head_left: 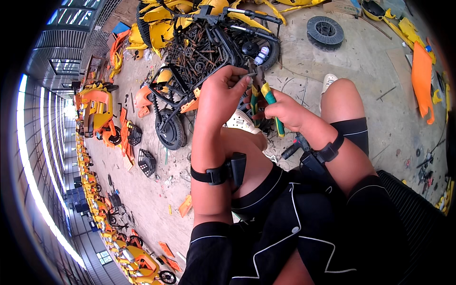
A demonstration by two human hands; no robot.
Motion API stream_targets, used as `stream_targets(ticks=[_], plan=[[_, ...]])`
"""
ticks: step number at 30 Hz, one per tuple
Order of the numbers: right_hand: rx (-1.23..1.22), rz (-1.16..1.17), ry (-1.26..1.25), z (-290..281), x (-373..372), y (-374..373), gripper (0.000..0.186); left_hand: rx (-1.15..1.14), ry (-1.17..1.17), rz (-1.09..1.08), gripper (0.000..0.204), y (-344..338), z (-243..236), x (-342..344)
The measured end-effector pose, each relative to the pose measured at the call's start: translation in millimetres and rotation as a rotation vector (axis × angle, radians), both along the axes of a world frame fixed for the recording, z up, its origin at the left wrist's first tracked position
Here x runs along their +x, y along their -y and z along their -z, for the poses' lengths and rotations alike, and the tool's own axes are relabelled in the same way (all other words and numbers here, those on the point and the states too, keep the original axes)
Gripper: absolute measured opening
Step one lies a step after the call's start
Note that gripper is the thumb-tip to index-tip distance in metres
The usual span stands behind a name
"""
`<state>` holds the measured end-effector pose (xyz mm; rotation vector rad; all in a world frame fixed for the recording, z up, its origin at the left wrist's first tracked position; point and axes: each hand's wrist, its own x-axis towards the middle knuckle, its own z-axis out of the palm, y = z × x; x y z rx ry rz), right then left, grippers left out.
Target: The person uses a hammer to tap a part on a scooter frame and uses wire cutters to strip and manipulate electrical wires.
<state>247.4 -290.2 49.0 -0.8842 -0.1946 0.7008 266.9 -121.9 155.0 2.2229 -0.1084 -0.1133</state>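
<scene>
My right hand is wrapped round a pair of pliers with green and yellow handles. The handles stand apart and the dark jaws point away from me. At the jaws, my left hand pinches a small grey piece between thumb and fingertips. What exactly this piece is, I cannot make out. Just beyond both hands lies a black scooter frame with a heap of dark, rusty metal parts inside it. A white and blue can rests by the frame's wheel, close to the pliers.
A black spool lies on the concrete at the far right, with an orange panel beyond it. Left of my hands are a small wheel and black baskets. Yellow scooters line the left side. A black-handled tool sits between my legs.
</scene>
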Motion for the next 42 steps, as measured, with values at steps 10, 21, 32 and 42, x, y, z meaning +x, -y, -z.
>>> stream_targets(ticks=[10, 21, 32, 42], plan=[[-0.071, 0.036, 0.012, 0, -1, 1, 0.067, 0.014, 0.002, 0.007, 0.02, 4, 2, 0], [-0.106, 0.074, 0.059, 5, 2, 2, 0.052, -0.02, -0.01, -0.011, 0.022, 9, 0, 0], [-0.195, 0.09, 0.175, 13, 5, 5, 0.052, -0.04, -0.023, 0.003, 0.022, 12, -1, 1], [-0.001, 0.21, 0.177, 7, 4, 0, 0.039, -0.094, -0.009, 0.011, 0.022, 15, -4, 0]])
